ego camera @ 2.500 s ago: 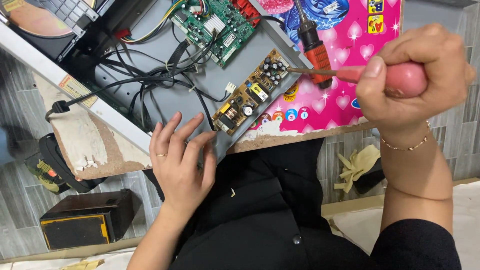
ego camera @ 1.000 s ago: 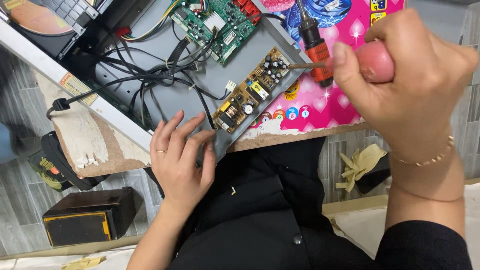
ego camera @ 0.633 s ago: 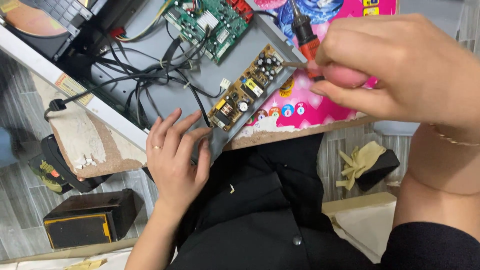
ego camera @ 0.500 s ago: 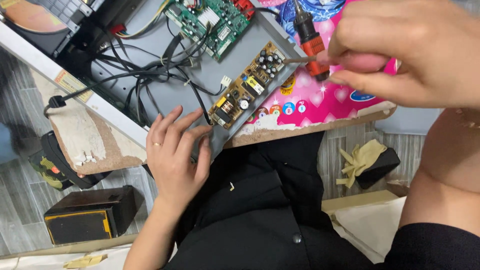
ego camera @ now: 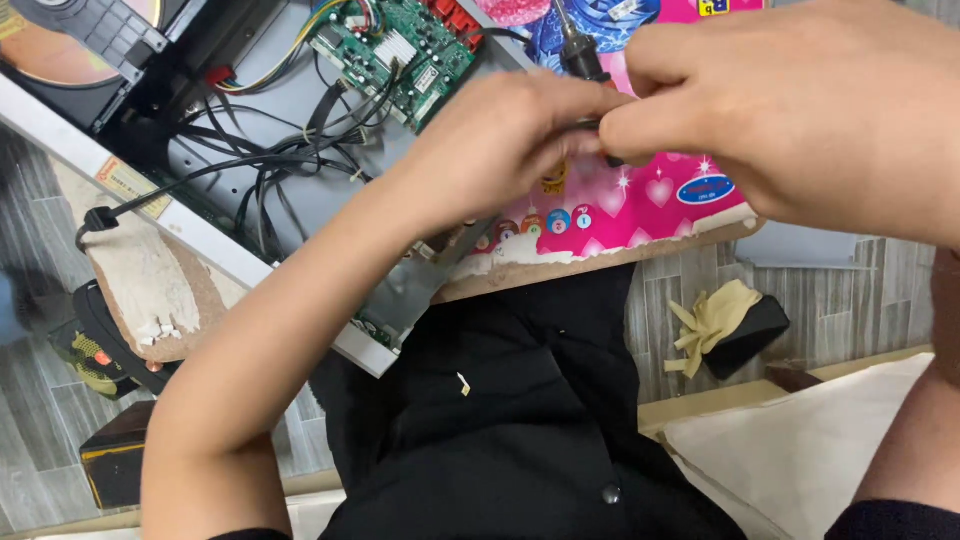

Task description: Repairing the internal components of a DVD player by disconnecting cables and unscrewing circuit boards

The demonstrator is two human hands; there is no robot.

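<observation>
Lifted off the metal chassis (ego camera: 400,290), the left hand (ego camera: 500,145) now meets the right hand (ego camera: 800,110), both hands pinching a dark tool (ego camera: 580,60) together above the pink worktop (ego camera: 640,205), seemingly for steadier control

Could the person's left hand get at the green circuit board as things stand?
Probably yes. The left hand hovers just beside the green circuit board, which lies uncovered in the opened case. Only loose black cables run near it, and they do not cover the board.
</observation>
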